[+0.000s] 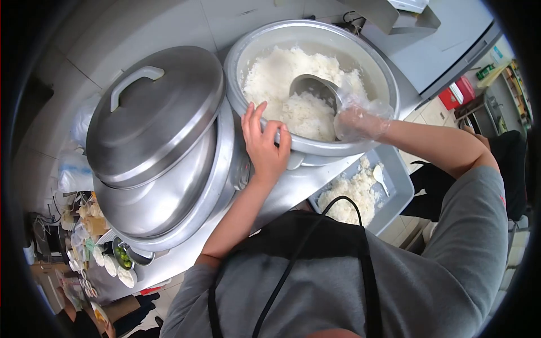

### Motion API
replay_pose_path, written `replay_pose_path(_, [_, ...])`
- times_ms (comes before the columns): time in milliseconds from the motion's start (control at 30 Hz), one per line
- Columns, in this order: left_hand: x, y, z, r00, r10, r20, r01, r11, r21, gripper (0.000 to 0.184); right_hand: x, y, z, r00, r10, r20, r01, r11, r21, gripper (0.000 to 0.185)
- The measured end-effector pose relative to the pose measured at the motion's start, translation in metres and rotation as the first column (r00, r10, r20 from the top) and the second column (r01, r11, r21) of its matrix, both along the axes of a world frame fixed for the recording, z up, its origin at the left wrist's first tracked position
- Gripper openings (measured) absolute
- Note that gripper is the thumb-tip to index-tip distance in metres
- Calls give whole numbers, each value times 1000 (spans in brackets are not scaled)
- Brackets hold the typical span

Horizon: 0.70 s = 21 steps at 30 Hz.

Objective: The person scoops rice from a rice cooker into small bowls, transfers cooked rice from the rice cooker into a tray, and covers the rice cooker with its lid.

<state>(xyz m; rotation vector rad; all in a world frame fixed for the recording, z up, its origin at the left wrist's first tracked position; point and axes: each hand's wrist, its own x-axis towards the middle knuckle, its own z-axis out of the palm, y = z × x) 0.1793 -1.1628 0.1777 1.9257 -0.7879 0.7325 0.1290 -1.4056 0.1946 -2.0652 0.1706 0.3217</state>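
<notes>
A large metal pot (239, 53) holds white cooked rice (296, 65). My right hand (360, 119), in a clear plastic glove, grips a round metal bowl (316, 83) tilted into the rice, with rice at its mouth. The bowl's lower part is hidden by rice and glove. At the pot's near left rim rests my bare left hand (265, 143), its fingers apart and extended over the edge.
Left of the pot stand another large pot and stacked metal lids (163, 112). Below right, a grey tub (397, 194) contains rice and a white spoon (380, 177). Small bowls and cups line the lower left; a green-filled bowl (123, 253) is there. Other people stand at both sides.
</notes>
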Motion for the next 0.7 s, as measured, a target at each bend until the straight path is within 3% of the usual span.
replay_pose_path(33, [0,0,0,1000,-3,-11,3,1000,-19,8,1,-2,-5,992,-121,-30,125,947,297,14])
replay_pose_path(67, [1,-1,-1,1000,-8,-21,8,999,-37,9,2,-6,-8,993,-115,-24,117,947,300,14])
replay_pose_path(100, [2,-2,-2,999,-12,-31,10,998,-66,7,4,-8,-11,1000,-10,-9,13,894,449,15])
replay_pose_path(167, [1,-1,-1,999,-1,-37,-1,999,-50,6,3,12,13,967,-118,-226,201,899,390,17])
replay_pose_path(200, [1,0,0,999,7,-51,-9,999,-39,5,7,-2,-18,969,-110,-223,192,900,391,17])
replay_pose_path(367, [2,-1,-1,998,15,-61,-18,999,-46,4,12,32,16,984,-80,-158,107,979,172,18])
replay_pose_path(433, [4,0,-1,998,29,-62,-32,998,-45,4,23,58,18,951,-206,-228,271,914,303,19])
replay_pose_path(467, [4,0,-2,998,15,-68,-19,998,-64,5,34,67,12,832,-315,-456,509,760,404,19])
replay_pose_path(500, [3,-1,-2,997,-3,-72,-3,997,-81,7,39,78,13,907,-246,-343,404,742,535,18])
replay_pose_path(600, [3,-1,-1,998,-2,-68,-3,997,-73,6,82,68,-17,904,-237,-355,412,704,579,17])
replay_pose_path(700, [2,-2,-1,998,4,-62,-8,998,-69,7,109,71,-12,888,-314,-336,460,567,684,15])
